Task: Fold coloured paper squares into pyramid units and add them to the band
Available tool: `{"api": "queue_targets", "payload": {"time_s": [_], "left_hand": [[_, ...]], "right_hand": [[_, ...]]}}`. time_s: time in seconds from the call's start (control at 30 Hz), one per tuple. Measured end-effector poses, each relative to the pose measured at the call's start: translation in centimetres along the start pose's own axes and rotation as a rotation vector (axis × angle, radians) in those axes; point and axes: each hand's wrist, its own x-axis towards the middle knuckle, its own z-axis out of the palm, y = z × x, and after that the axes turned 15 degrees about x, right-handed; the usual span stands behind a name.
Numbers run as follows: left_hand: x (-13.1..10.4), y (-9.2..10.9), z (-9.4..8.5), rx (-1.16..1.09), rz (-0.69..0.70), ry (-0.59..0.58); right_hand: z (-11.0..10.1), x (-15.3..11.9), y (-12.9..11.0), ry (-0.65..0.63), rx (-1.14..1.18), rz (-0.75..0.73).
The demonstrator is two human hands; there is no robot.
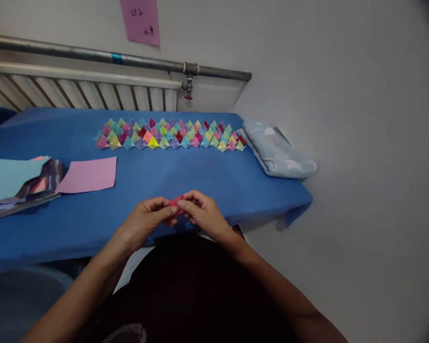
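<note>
A small folded piece of red paper (176,202) is pinched between my two hands, just above the near edge of the blue-covered table. My left hand (152,212) grips its left side, thumb on top. On the other side, my right hand (201,209) holds it between thumb and fingers. The fingers cover much of the paper, so its full shape is hidden. Farther back, several small folded paper pieces (153,142) in many colours stand in close rows. To the left lies a flat pink sheet (89,175).
A stack of coloured paper (12,178) lies at the far left of the blue cloth (143,176). A folded light-blue fabric (277,152) rests at the right end. Behind the table are a radiator (82,90), a metal pipe (150,63) and a pink note (141,24) on the wall.
</note>
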Motion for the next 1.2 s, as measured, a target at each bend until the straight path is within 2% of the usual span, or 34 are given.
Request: {"api": "queue_targets", "payload": {"time_s": [0.13, 0.27, 0.5, 0.67, 0.8, 0.97, 1.13, 1.2], "left_hand": [[0.0, -0.1, 0.0, -0.067, -0.015, 0.025], [-0.3, -0.1, 0.2, -0.068, -0.001, 0.050], [-0.1, -0.4, 0.7, -0.197, -0.055, 0.021], [-0.1, 0.0, 0.5, -0.093, -0.072, -0.056], [-0.1, -0.1, 0.4, -0.103, -0.088, -0.060], [-0.1, -0.5, 0.2, -0.066, -0.089, -0.088], [-0.7, -0.4, 0.2, 0.088, -0.019, -0.144], [-0.8, -0.4, 0.2, 0.110, -0.019, -0.144]], "right_hand": [[-0.2, -0.5, -0.3, -0.056, -0.064, 0.033], [-0.3, -0.8, -0.1, -0.050, -0.101, -0.006], [0.0, -0.5, 0.9, -0.013, 0.088, 0.086], [-0.2, -0.5, 1.2, 0.038, -0.042, 0.018], [-0.1, -0.8, 1.4, 0.038, -0.047, 0.014], [0.1, -0.6, 0.7, -0.028, -0.082, 0.060], [0.1, -0.3, 0.3, -0.029, -0.186, -0.073], [0.1, -0.2, 0.6, -0.006, -0.203, -0.067]]}}
